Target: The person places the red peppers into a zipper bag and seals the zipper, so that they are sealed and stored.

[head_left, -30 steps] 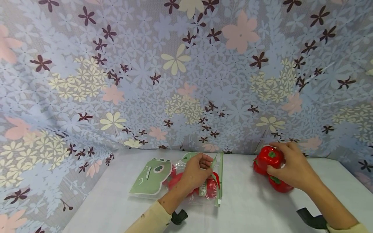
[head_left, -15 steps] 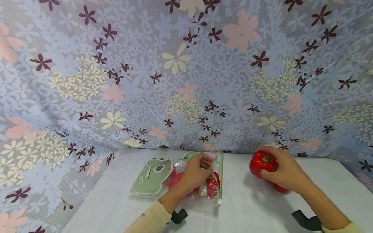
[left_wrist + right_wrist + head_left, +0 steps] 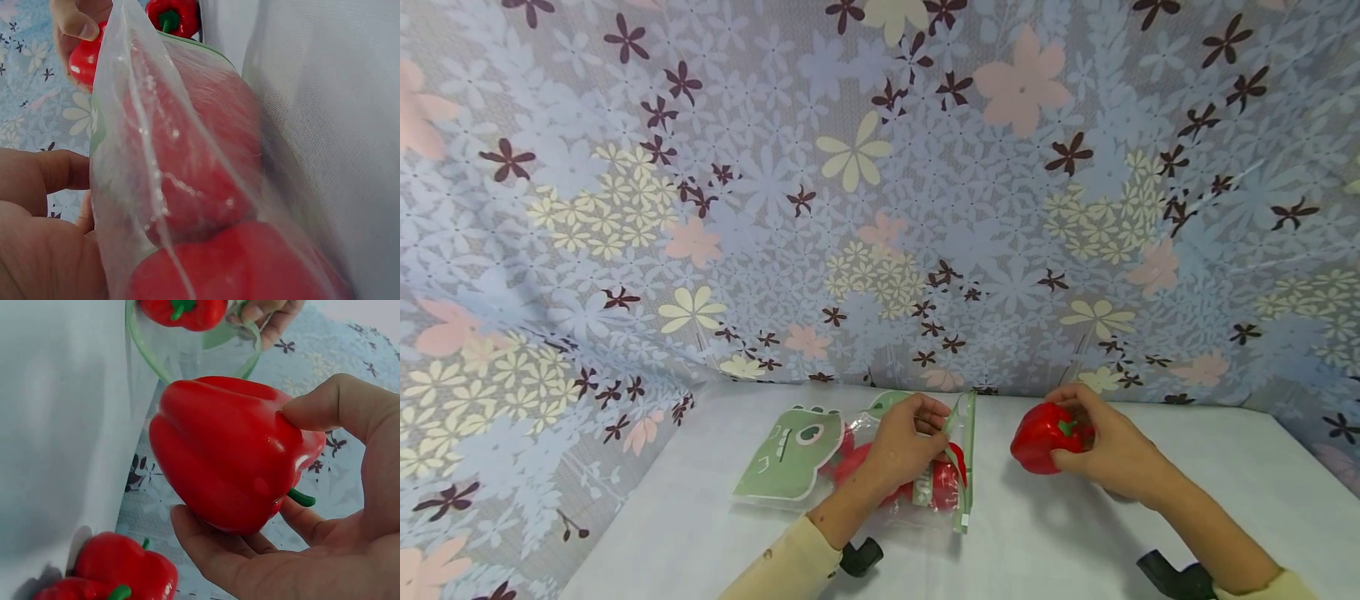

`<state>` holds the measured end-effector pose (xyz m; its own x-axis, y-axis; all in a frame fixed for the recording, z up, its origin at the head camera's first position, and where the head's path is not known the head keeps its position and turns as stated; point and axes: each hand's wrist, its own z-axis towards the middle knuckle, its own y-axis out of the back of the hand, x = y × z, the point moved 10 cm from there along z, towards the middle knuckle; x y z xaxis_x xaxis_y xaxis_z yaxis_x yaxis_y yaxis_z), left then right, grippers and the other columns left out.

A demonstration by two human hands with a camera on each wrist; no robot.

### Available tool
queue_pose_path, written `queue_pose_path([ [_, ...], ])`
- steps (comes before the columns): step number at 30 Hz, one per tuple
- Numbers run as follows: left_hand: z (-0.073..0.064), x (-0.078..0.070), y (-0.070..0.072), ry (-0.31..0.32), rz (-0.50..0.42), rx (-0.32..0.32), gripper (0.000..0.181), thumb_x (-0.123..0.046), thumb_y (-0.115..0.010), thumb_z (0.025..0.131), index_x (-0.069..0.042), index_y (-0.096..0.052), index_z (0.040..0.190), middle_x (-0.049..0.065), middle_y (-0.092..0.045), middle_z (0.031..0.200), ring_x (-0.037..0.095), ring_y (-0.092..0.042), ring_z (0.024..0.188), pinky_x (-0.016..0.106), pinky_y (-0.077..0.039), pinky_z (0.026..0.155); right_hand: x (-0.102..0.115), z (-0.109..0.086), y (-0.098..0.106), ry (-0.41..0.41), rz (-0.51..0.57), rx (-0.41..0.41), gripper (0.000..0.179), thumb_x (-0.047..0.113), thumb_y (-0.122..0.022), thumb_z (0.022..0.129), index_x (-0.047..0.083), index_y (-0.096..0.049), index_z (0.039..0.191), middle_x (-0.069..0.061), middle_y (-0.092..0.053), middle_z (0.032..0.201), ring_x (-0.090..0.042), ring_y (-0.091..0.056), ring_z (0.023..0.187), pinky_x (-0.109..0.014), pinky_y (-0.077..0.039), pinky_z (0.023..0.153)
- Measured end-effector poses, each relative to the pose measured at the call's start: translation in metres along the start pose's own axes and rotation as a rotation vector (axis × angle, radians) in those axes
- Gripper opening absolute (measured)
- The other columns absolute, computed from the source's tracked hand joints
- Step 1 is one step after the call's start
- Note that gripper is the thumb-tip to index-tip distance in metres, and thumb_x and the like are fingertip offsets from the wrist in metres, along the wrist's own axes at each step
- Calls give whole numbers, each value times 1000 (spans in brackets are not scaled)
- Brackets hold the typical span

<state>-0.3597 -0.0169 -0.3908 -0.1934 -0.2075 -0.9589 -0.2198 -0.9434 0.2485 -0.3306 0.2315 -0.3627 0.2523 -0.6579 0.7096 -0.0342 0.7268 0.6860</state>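
My right hand (image 3: 1116, 454) grips a shiny red bell pepper (image 3: 1037, 440), its thumb on one side and fingers on the other. In the right wrist view the pepper's green stem (image 3: 302, 497) points toward the palm. At the middle of the table, my left hand (image 3: 902, 446) pinches the open edge of a clear zip bag (image 3: 790, 460) with a green dinosaur print. Inside the bag lie several red peppers (image 3: 194, 150), blurred by the plastic. One bagged pepper (image 3: 187, 311) sits right at the mouth, stem facing out. The held pepper is right of that mouth.
Two loose red peppers (image 3: 128, 565) rest on the white table (image 3: 1015, 542), mostly hidden behind my right hand in the head view. A flowered cloth (image 3: 880, 208) hangs along the table's back. Black curved pieces (image 3: 861, 557) sit at both wrists.
My right hand has carried the red bell pepper left from the other loose peppers toward the bag, tipping its stem to the right. The left hand and bag stay in place.
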Motion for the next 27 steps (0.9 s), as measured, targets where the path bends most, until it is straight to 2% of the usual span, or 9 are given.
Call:
queue_pose_path([
  [8,1,1,0,7,-11,8,26,4,-72,92,-5,-68,116,4,-65,101,14,-65,87,29,-64,69,0,1,-15,3,95,61,82,15,-91,79,7,-43,145,-21,-58,139,-33,-63,112,-38,-65,79],
  [11,1,2,-1,4,-23,13,25,4,-72,92,-6,-67,115,4,-64,102,14,-65,87,29,-64,68,2,1,-22,12,112,94,85,14,-91,78,8,-45,149,-21,-58,140,-35,-64,115,-40,-65,82],
  [16,1,4,-1,4,-34,18,25,4,-72,92,-6,-67,114,5,-64,101,14,-65,86,30,-64,68,0,1,-36,-12,126,126,86,14,-94,72,8,-51,147,-17,-61,139,-36,-63,120,-45,-65,87],
  [23,1,5,-2,10,-62,26,25,4,-72,93,-6,-67,115,6,-64,102,16,-66,86,31,-65,67,-2,2,-50,-24,166,168,78,13,-91,76,4,-50,142,-16,-60,138,-32,-63,120,-47,-62,94],
  [27,2,5,-2,12,-75,31,25,4,-72,93,-6,-67,116,6,-64,102,16,-66,87,32,-65,67,-2,2,-53,-25,166,177,78,14,-92,76,3,-50,141,-16,-60,138,-32,-64,120,-48,-62,94],
])
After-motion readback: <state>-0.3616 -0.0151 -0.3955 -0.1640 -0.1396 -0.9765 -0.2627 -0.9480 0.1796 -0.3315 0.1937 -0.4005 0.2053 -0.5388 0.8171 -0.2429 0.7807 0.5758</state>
